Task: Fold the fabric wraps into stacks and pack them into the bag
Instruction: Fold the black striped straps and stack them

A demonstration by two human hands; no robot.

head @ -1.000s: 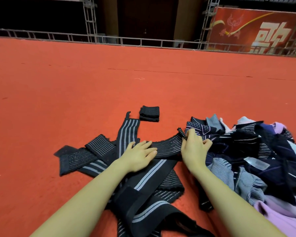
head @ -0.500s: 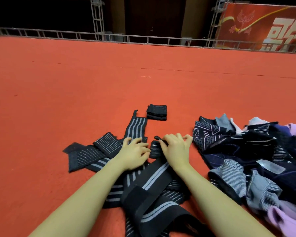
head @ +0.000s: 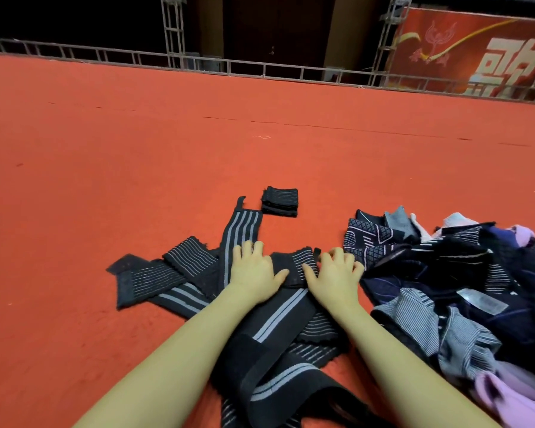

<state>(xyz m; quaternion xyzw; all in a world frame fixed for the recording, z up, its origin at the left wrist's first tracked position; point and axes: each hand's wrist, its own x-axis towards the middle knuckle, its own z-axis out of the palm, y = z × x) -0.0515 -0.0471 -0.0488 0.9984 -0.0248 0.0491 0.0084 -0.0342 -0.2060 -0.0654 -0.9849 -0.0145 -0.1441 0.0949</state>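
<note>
Several black elastic wraps with grey stripes [head: 275, 335] lie tangled on the red carpet in front of me. One short wrap section [head: 294, 264] lies folded over between my hands. My left hand [head: 254, 273] rests flat on its left end and on a long striped wrap [head: 241, 227]. My right hand [head: 334, 273] presses its right end, thumb on the fabric and fingers bent at the edge. One folded black stack [head: 280, 201] sits farther out on the carpet. No bag is in view.
A heap of mixed dark, striped and lilac clothing [head: 460, 288] lies to my right, close to my right forearm. Red carpet [head: 136, 149] stretches ahead and left to a metal railing [head: 260, 67] and a red banner [head: 476, 54].
My right hand carried the wrap's right end leftward and folded it over, then slid back to the fold's right edge. My left hand stayed on the wraps.
</note>
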